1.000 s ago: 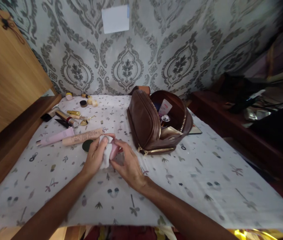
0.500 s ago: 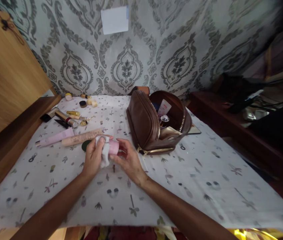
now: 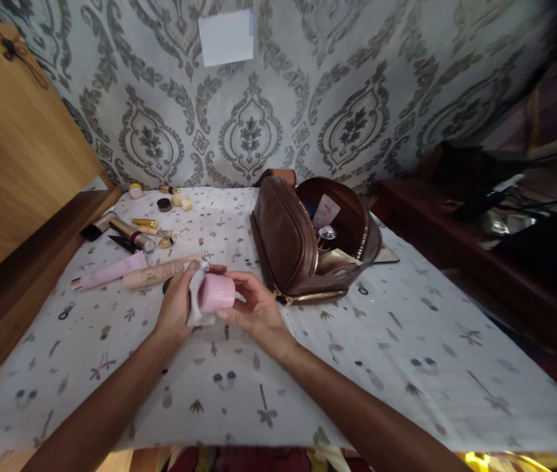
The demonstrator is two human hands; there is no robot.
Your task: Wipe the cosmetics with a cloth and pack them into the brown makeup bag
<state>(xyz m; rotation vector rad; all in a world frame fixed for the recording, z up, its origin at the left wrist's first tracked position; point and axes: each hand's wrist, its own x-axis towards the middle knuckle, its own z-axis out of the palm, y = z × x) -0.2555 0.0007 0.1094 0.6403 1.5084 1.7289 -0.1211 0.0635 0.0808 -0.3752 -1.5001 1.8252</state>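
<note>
A pink jar [image 3: 217, 293] is held between both hands, above the patterned white cloth [image 3: 308, 393]. My left hand [image 3: 176, 305] is closed on a white wipe [image 3: 195, 300], which is pressed against the jar's left end. The fingers of my right hand [image 3: 258, 311] grip the jar's right end. Just beyond my left hand lie a beige tube [image 3: 155, 272] and a lilac tube [image 3: 111, 270]. A dark green round item [image 3: 166, 284] is mostly hidden behind my left hand.
An unzipped brown bag [image 3: 285, 229] with cosmetics inside stands right of the hands. Several small cosmetics, including a black-lidded jar [image 3: 164, 204] and a gold tube [image 3: 145, 223], lie at the back left. A wooden panel [image 3: 22, 144] borders the left side.
More of the pink jar now shows between the hands. The wipe has shifted left with my left hand, which covers more of the dark green item.
</note>
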